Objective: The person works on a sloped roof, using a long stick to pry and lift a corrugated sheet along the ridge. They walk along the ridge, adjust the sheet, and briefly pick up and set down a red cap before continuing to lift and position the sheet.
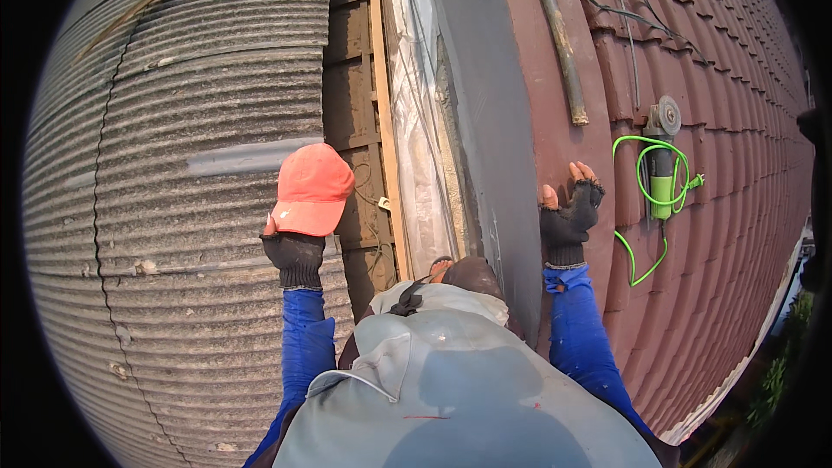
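Observation:
An orange baseball cap is held in my left hand, which wears a black fingerless glove; the cap's brim covers most of the fingers. Over the reddish-brown ledge, my right hand is gloved the same way, its fingers apart and nothing in them. Whether that hand touches the ledge I cannot tell. To its right, a green and black angle grinder with a grey disc lies on the roof tiles. Its bright green cord is looped around it.
Grey corrugated roofing spreads on the left. Beside it runs an open strip with wooden battens and clear plastic sheeting. A bamboo pole and black wires lie at the upper right. The tiled roof ends at the right edge.

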Tool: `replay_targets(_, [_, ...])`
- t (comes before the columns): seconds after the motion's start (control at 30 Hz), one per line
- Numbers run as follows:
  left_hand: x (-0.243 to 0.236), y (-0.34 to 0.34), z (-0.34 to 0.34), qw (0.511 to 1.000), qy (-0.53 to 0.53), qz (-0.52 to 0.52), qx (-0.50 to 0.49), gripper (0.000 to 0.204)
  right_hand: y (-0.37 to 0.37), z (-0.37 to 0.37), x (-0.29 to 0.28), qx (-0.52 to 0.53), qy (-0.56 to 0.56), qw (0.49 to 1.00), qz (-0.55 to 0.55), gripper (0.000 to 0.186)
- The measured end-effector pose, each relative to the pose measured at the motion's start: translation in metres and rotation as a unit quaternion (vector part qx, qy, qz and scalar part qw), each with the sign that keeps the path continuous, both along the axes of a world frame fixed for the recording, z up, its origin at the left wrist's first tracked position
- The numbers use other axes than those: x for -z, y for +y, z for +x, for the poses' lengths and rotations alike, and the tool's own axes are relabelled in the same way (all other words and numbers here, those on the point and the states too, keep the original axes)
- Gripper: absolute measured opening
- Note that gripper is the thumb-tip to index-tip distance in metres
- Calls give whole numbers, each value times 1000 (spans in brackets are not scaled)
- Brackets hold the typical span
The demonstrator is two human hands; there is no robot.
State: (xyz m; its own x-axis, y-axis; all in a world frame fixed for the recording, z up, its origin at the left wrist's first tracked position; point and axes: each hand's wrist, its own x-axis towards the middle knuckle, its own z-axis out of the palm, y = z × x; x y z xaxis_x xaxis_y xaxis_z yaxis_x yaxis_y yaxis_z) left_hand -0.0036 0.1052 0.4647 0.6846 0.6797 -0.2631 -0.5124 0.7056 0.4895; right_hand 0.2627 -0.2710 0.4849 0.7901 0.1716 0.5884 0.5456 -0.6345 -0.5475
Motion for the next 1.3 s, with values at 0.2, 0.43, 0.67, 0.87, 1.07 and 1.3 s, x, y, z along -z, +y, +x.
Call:
replay_targets(0.2, [12, 18, -49, 993, -5, -62, -98, 65, 2, -1, 2, 2, -5, 1000, -7, 64])
replay_targets(0.43, [49, 54, -31, 985, 39, -82, -147, 69, 49, 6, -36, -13, 25, 1000, 8, 63])
replay_targets(0.67, [74, 142, 88, 988, 44, -129, -78, 66, 175, 111, -98, -111, 37, 993, -27, 68])
replay_targets(0.87, [68, 216, 169, 986, 29, -122, -112, 69, 256, 231, -150, -105, 0, 994, 22, 61])
replay_targets(1.07, [79, 273, 206, 986, 25, -62, -151, 73, 367, 344, -203, -80, -52, 994, 54, 54])
replay_targets(1.3, [120, 364, 305, 971, 33, -151, -180, 68, 497, 492, -239, -6, -93, 991, 98, 51])
